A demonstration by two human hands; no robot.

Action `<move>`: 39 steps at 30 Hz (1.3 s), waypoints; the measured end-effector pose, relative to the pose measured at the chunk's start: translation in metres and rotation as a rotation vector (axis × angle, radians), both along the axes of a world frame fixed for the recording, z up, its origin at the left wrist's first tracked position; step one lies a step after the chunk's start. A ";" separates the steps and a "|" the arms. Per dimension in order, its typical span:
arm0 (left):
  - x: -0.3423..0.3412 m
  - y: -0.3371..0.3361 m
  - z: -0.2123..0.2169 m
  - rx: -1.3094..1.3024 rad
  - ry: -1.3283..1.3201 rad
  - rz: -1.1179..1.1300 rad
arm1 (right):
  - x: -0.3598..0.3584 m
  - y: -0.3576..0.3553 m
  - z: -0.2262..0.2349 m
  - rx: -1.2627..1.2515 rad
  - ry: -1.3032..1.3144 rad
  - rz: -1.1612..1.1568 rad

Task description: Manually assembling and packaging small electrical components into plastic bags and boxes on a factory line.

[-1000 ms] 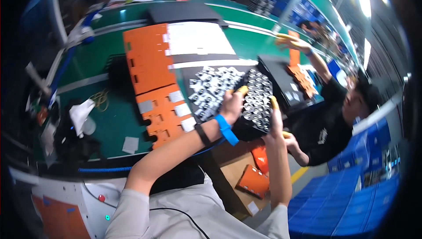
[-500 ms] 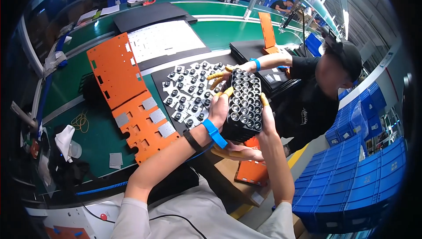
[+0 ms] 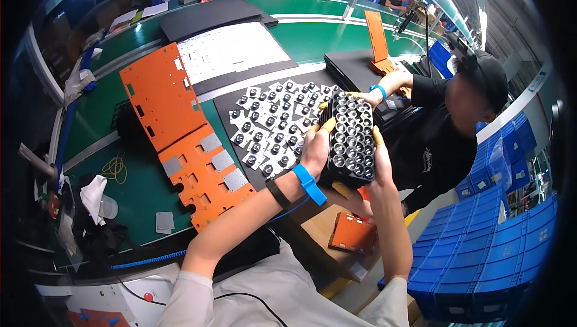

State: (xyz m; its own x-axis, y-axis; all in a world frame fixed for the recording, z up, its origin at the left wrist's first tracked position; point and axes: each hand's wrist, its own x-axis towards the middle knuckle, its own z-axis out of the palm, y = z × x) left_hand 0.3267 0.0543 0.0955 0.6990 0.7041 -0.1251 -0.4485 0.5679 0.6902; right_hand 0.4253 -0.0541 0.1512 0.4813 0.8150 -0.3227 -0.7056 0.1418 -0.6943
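My left hand and my right hand, both in yellow finger cots, hold a stack of black trays between them. Rows of round, shiny, lens-like parts fill the top tray's cells. A co-worker's hand is at the far end of this stack, and the other hand is beneath it, partly hidden. To the left, many small boards with black lens pieces are spread on a dark sheet. My left wrist wears a blue strap and a black band.
An orange fixture plate with grey squares lies left on the green bench. A white perforated sheet rests behind it. The co-worker stands close at right, near blue crates. An orange piece lies on a carton below.
The co-worker's far hand has moved from above the small boards onto the tray stack. The co-worker's lower hand has also shifted closer under it. My hands keep their hold.
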 end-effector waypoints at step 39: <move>-0.111 0.041 0.092 0.308 0.250 -0.098 | 0.167 -0.016 0.047 -0.222 -0.662 -0.418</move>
State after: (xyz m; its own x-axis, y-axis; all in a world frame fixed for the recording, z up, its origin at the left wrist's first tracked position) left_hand 0.2156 0.0948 0.1873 0.7392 0.6670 -0.0932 -0.1993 0.3487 0.9158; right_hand 0.5921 -0.0705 0.1981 0.8795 0.4759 0.0026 -0.0578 0.1123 -0.9920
